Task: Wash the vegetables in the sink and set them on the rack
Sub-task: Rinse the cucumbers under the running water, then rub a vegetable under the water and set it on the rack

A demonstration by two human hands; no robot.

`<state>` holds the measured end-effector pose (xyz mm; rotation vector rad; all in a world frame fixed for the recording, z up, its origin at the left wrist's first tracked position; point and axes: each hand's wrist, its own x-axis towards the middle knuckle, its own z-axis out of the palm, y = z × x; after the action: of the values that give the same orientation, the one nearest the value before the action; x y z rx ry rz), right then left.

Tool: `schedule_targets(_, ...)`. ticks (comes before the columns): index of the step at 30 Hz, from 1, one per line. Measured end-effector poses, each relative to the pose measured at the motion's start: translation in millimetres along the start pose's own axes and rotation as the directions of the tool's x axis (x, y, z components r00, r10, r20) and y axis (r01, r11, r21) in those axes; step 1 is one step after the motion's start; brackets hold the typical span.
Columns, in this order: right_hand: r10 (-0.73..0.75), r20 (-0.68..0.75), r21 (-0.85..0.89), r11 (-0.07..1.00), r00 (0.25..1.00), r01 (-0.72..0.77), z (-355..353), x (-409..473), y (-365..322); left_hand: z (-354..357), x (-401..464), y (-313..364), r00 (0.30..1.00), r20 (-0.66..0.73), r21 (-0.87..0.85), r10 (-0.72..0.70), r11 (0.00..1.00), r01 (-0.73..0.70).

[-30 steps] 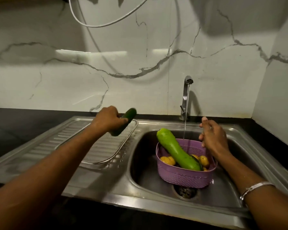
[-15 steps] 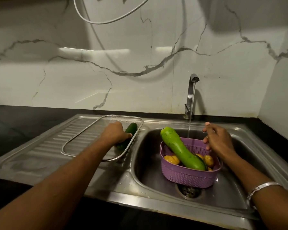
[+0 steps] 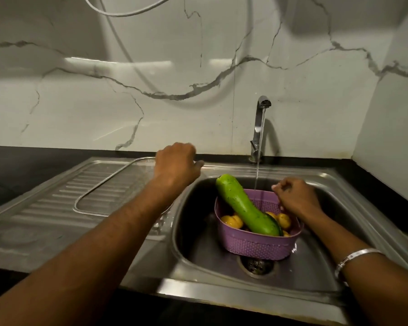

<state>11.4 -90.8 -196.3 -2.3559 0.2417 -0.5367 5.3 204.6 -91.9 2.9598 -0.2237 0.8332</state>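
1. Where the dark desk (image 3: 21, 165) meets the marble wall, a steel sink unit is set into it, with a ribbed draining board (image 3: 45, 208) on the left.
2. On that board lies a wire mesh rack (image 3: 90, 198), a rounded rectangle with a metal rim.
3. Over the rack's far right corner hangs the left hand (image 3: 176, 164), seen from the back, knuckles up and fingers curled downward. Whether it holds anything cannot be told, as the fingers and whatever lies under them are hidden.
4. Right of the rack is the sink basin (image 3: 198, 243), with a drain strainer (image 3: 257, 267) at its bottom.
5. Inside the basin stands a purple perforated basket (image 3: 252, 245).
6. A long light green gourd (image 3: 243, 205) leans in the basket, its upper end sticking out past the far left rim.
7. Small yellow vegetables (image 3: 231, 221) lie around the gourd's lower end.
8. A tap (image 3: 259, 128) at the back runs a thin stream of water (image 3: 258, 170) down into the basket.
9. On the basket's far right rim, the right hand (image 3: 295, 196) curls its fingers and grips the edge. A silver bangle (image 3: 356, 257) sits on that wrist.
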Motion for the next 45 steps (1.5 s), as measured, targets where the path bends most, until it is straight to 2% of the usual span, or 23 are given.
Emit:
schedule_targets(1, 0.011, 0.029, -0.074, 0.997, 1.0, -0.008, 2, 3, 4, -1, 2, 19, 0.997, -0.037, -0.065, 0.061, 0.996, -0.063)
schedule_targets(3, 0.055, 0.139, -0.179, 0.983, 0.989, -0.03, 4, 6, 9, 8, 4, 60, 0.986, -0.024, -0.258, 0.165, 0.952, -0.166)
schedule_targets(5, 0.062, 0.249, -0.306, 0.952, 0.966, 0.018, 7, 7, 15, 31, 4, 100, 0.962, 0.123, -0.456, 0.245, 0.875, -0.165)
schedule_targets(6, 0.058, 0.298, -0.399, 0.915, 0.953, 0.069, 9, 7, 16, 45, 2, 117, 0.934, 0.223, -0.495, 0.278, 0.858, -0.138)
schedule_targets(8, 0.108, 0.407, -0.576, 0.801, 0.907, 0.163, 16, 7, 21, 77, -5, 146, 0.86, 0.393, -0.469, 0.327, 0.875, -0.118)
schedule_targets(11, 0.238, 0.527, -0.682, 0.692, 0.816, 0.238, 27, 7, 22, 116, -19, 165, 0.764, 0.525, -0.348, 0.376, 0.914, -0.21)
schedule_targets(14, 0.239, 0.527, -0.701, 0.665, 0.816, 0.259, 24, 5, 21, 130, -17, 163, 0.786, 0.496, -0.326, 0.369, 0.918, -0.225)
schedule_targets(20, 0.039, 0.358, -0.774, 0.571, 0.933, 0.273, 29, -6, 21, 139, -14, 143, 0.835, 0.395, -0.464, 0.383, 0.868, -0.179)
schedule_targets(22, -0.003, 0.333, -0.783, 0.556, 0.943, 0.278, 28, -9, 20, 138, -13, 140, 0.848, 0.366, -0.512, 0.384, 0.844, -0.161)
schedule_targets(24, 0.039, 0.338, -0.74, 0.628, 0.94, 0.24, 22, -5, 16, 137, -11, 138, 0.875, 0.325, -0.575, 0.359, 0.81, -0.119)
schedule_targets(27, 0.121, 0.282, -0.567, 0.822, 0.952, 0.063, 10, 10, 11, 137, -4, 134, 0.938, 0.268, -0.702, 0.22, 0.712, 0.034)
schedule_targets(28, 0.127, 0.248, -0.444, 0.896, 0.961, -0.004, 7, 15, 10, 140, -2, 133, 0.946, 0.275, -0.741, 0.17, 0.665, 0.096)
schedule_targets(30, 0.115, 0.166, -0.062, 0.992, 0.979, -0.106, 2, 20, 5, 138, 1, 134, 0.942, 0.322, -0.816, 0.098, 0.534, 0.223)
schedule_targets(31, 0.123, 0.135, 0.137, 0.981, 0.983, -0.141, 1, 17, -3, 137, 2, 135, 0.928, 0.365, -0.855, 0.081, 0.424, 0.299)
schedule_targets(32, 0.127, 0.122, 0.303, 0.94, 0.984, -0.159, 0, 14, -11, 134, 2, 138, 0.9, 0.43, -0.879, 0.074, 0.26, 0.399)
schedule_targets(34, 0.094, 0.159, 0.503, 0.849, 0.983, -0.162, 4, 5, -28, 124, 3, 143, 0.82, 0.565, -0.816, 0.095, -0.082, 0.572)
schedule_targets(35, 0.071, 0.186, 0.54, 0.826, 0.98, -0.163, 7, 0, -34, 121, 5, 143, 0.81, 0.58, -0.793, 0.086, -0.165, 0.586)
schedule_targets(38, 0.079, 0.12, 0.586, 0.799, 0.99, -0.135, 16, 2, -39, 117, 10, 143, 0.814, 0.575, -0.766, 0.082, -0.295, 0.571)
schedule_targets(40, 0.091, 0.05, 0.608, 0.787, 0.995, -0.103, 19, 6, -37, 113, 11, 146, 0.786, 0.61, -0.709, 0.099, -0.374, 0.598)
schedule_targets(45, 0.043, 0.055, 0.594, 0.801, 0.998, -0.067, 30, 8, -39, 111, 13, 149, 0.743, 0.665, -0.634, 0.067, -0.474, 0.611)
